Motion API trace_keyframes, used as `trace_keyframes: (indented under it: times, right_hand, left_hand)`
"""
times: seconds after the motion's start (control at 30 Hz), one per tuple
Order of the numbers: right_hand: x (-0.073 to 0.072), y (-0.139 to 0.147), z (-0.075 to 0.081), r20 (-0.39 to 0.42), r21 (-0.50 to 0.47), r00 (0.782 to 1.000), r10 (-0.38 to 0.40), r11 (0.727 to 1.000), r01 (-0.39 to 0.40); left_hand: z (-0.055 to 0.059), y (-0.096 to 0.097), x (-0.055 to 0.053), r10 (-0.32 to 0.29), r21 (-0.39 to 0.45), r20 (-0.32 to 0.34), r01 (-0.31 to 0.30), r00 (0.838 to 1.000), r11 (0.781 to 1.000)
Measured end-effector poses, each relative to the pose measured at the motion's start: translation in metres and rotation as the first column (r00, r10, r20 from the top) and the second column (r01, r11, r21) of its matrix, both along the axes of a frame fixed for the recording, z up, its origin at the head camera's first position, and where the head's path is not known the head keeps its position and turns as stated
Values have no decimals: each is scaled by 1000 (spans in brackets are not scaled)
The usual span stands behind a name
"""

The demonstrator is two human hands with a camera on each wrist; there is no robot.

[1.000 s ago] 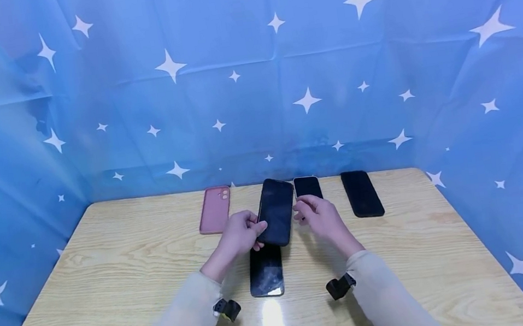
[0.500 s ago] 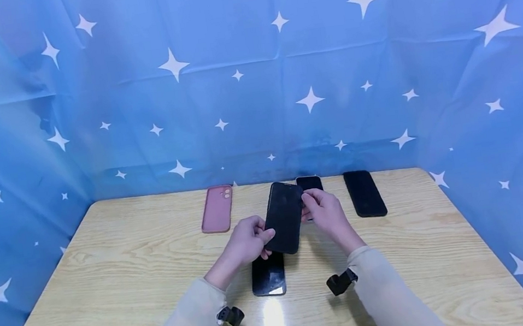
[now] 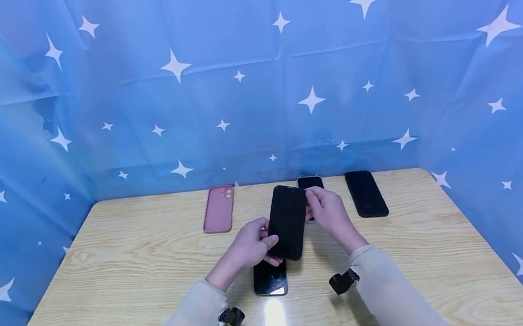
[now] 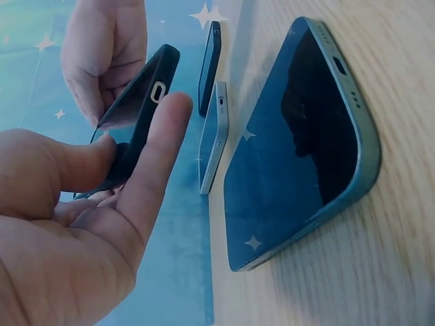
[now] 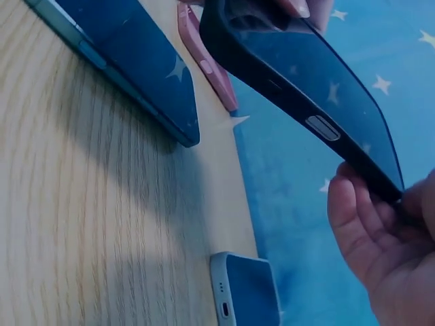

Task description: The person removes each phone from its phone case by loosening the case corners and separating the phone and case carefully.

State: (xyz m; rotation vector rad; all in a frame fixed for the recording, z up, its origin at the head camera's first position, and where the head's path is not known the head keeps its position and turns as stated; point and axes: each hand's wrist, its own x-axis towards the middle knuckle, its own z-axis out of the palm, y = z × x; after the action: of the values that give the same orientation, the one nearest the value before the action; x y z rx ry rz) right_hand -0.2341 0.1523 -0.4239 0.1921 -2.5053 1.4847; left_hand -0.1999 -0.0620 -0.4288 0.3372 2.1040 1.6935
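Both hands hold a smartphone in a black case (image 3: pixel 289 222), tilted above the table with its dark screen up. My left hand (image 3: pixel 252 244) grips its lower left part, thumb over the screen side and fingers beneath. At the upper right edge, my right hand (image 3: pixel 331 213) pinches the phone between thumb and fingers. The case's side cutout around the button shows in the right wrist view, and its port opening in the left. Below the held phone lies a second smartphone (image 4: pixel 306 142) with a pale metal frame, screen up, partly covered in the head view.
A pink phone case (image 3: pixel 218 210) lies at the back of the wooden table (image 3: pixel 124 291). Behind my right hand is a smaller pale-edged phone (image 3: pixel 309 181), and a black phone (image 3: pixel 366 193) lies further right. A blue starry curtain (image 3: pixel 244 104) stands behind.
The held phone has come slightly nearer and to the right, with my left hand moving along. My right hand, beside the phone a second ago, has taken hold of its upper right edge.
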Motion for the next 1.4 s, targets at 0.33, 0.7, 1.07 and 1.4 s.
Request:
trace_keyframes:
  times: [0.33,0.7,1.07,1.4]
  right_hand:
    - [-4,6,2,-54,266,996,69,962,-52]
    - [-3,3,7,-58,429,995,84,902,-51]
    - [0,-8,3,-45,548,995,84,835,-45]
    - [0,-3,3,-53,520,991,125,850,-79]
  left_hand:
    - [0,-1,3,-27,-119,-113,14,993,993]
    - [6,2,9,-68,-289,-224,1,972,957]
    - [13,7,12,-54,-308,-214,-15,975,951]
    - [13,4,14,-66,-351,-227,-18,972,936]
